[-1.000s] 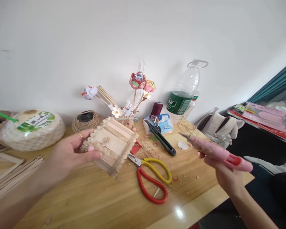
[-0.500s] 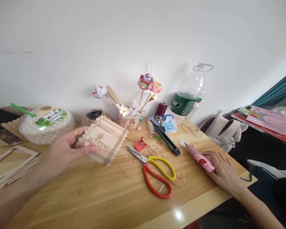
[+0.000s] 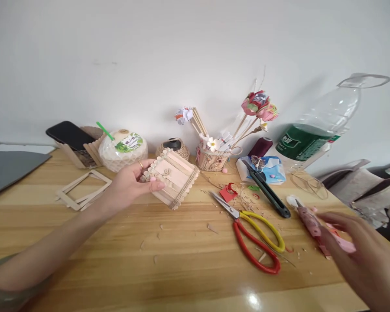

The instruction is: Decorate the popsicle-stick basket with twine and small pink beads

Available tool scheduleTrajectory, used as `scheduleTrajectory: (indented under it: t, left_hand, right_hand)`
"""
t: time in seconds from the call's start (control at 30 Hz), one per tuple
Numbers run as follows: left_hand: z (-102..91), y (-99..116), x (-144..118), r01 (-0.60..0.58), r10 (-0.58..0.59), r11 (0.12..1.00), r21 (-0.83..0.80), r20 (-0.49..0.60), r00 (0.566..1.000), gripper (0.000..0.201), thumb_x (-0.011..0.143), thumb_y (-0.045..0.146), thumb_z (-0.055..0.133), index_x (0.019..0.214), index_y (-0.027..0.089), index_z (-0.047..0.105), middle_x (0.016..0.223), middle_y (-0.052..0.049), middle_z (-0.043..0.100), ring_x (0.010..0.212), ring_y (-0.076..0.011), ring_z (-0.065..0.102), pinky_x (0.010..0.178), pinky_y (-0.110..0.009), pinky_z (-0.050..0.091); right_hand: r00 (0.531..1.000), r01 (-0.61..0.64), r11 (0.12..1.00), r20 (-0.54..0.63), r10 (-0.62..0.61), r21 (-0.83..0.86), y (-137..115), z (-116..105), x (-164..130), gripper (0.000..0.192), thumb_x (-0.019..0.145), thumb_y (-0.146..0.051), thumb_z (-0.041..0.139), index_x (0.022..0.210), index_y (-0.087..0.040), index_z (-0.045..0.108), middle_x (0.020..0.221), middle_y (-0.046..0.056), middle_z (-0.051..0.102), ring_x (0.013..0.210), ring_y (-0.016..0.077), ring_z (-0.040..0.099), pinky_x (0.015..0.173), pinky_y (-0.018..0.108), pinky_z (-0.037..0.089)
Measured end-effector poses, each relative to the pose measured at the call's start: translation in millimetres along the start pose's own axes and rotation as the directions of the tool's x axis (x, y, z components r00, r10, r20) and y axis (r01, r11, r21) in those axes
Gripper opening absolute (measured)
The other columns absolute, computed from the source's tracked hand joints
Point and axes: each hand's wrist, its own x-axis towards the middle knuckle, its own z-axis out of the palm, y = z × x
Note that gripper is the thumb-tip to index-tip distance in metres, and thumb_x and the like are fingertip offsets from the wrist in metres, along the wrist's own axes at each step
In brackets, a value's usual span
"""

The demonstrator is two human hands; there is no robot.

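My left hand (image 3: 133, 182) grips a small box made of popsicle sticks (image 3: 174, 177), wrapped with twine, tilted just above the wooden table (image 3: 117, 242). My right hand (image 3: 364, 253) hovers blurred at the lower right, fingers spread, just off the pink glue gun (image 3: 312, 223) that lies on the table with its tip near a small white dish (image 3: 292, 200). Red and yellow scissors (image 3: 256, 236) rest between the two hands.
A black utility knife (image 3: 268, 190), tissue pack (image 3: 266, 169), maroon thread spool (image 3: 261, 146), plastic bottle (image 3: 315, 130), pot of paper flowers (image 3: 212, 158), twine ball (image 3: 175, 146), netted coconut drink (image 3: 123, 149), phone (image 3: 69, 134), stick frames (image 3: 82, 190) and a grey laptop (image 3: 9, 167) fill the table.
My right hand set the pink glue gun down on the table and let go of it. The view swung left, and my left hand still holds the stick box.
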Motion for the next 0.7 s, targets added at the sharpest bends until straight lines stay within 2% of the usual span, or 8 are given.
scheduleTrajectory:
  t: [0.07,0.13,0.2,0.3,0.37,0.47,0.6,0.7]
  left_hand:
    - [-2.9,-1,0,-0.007,0.007,1.000,-0.004,-0.015,1.000,0.040,0.069,0.035,0.071,0.104,0.021,0.060,0.098,-0.001,0.067,0.091,-0.0209,0.061,0.081,-0.029,0.047]
    - [-5.5,-2,0,-0.022,0.022,1.000,-0.001,-0.026,0.999,0.039,0.069,0.032,0.071,0.105,0.021,0.060,0.097,-0.001,0.066,0.091,-0.0206,0.060,0.081,-0.029,0.047]
    - [-8.1,-3,1,-0.039,0.039,0.999,-0.003,-0.020,0.999,0.039,0.069,0.029,0.071,0.106,0.020,0.060,0.096,0.000,0.066,0.091,-0.0203,0.059,0.080,-0.029,0.046]
    - [-11.9,-5,1,-0.057,0.057,0.998,-0.022,-0.012,0.998,0.036,0.070,0.024,0.069,0.105,0.020,0.059,0.093,0.000,0.065,0.089,-0.0195,0.058,0.079,-0.028,0.045]
    - [-13.9,-6,1,-0.065,0.064,0.998,-0.025,-0.020,0.998,0.032,0.071,0.024,0.068,0.101,0.020,0.059,0.090,0.001,0.064,0.087,-0.0187,0.057,0.077,-0.027,0.045]
    - [-15.2,-9,2,-0.063,0.063,0.998,-0.016,-0.031,0.998,0.029,0.072,0.027,0.067,0.098,0.018,0.059,0.087,0.001,0.063,0.083,-0.0177,0.056,0.073,-0.027,0.044]
    - [-15.2,-13,4,-0.051,0.050,0.999,-0.011,-0.036,0.998,0.027,0.071,0.029,0.067,0.094,0.016,0.059,0.086,-0.001,0.062,0.083,-0.0186,0.056,0.071,-0.027,0.043]
    - [-15.8,-16,6,-0.056,0.054,0.997,-0.056,-0.041,0.998,0.027,0.070,0.028,0.067,0.094,0.016,0.058,0.087,-0.001,0.061,0.083,-0.0182,0.056,0.071,-0.027,0.042]
  right_hand:
    - [0.979,0.191,0.968,-0.106,-0.176,0.165,-55,1,13,0.014,0.089,-0.031,0.042,0.098,-0.023,0.050,0.091,0.009,0.062,0.086,0.0256,0.061,0.073,0.037,0.048]
    - [0.949,0.302,0.881,-0.026,-0.315,0.365,-109,6,24,0.011,0.088,-0.022,0.047,0.097,-0.023,0.053,0.090,0.005,0.062,0.082,0.0186,0.061,0.070,0.030,0.048]
    - [0.909,0.312,0.786,0.073,-0.411,0.533,-156,14,35,0.013,0.088,-0.015,0.045,0.091,-0.021,0.056,0.085,0.003,0.062,0.076,0.0153,0.060,0.065,0.026,0.047]
    - [0.859,0.276,0.727,0.178,-0.480,0.629,-206,29,52,0.016,0.087,-0.012,0.046,0.086,-0.018,0.060,0.080,0.003,0.062,0.073,0.0146,0.059,0.064,0.025,0.047]
    - [0.841,0.258,0.737,0.231,-0.490,0.624,-226,40,62,0.014,0.085,-0.011,0.050,0.084,-0.017,0.063,0.080,0.004,0.062,0.074,0.0154,0.059,0.064,0.026,0.047]
    - [0.822,0.196,0.759,0.318,-0.472,0.621,-242,53,72,0.015,0.080,-0.007,0.055,0.082,-0.017,0.066,0.081,0.004,0.063,0.074,0.0147,0.059,0.066,0.025,0.047]
    - [0.785,0.096,0.698,0.376,-0.491,0.710,-245,64,78,0.022,0.081,-0.005,0.053,0.090,-0.019,0.067,0.089,0.004,0.064,0.080,0.0138,0.060,0.073,0.024,0.047]
    - [0.777,0.030,0.653,0.394,-0.492,0.757,-243,67,79,0.020,0.080,-0.007,0.055,0.091,-0.019,0.067,0.090,0.003,0.064,0.081,0.0137,0.060,0.074,0.024,0.046]
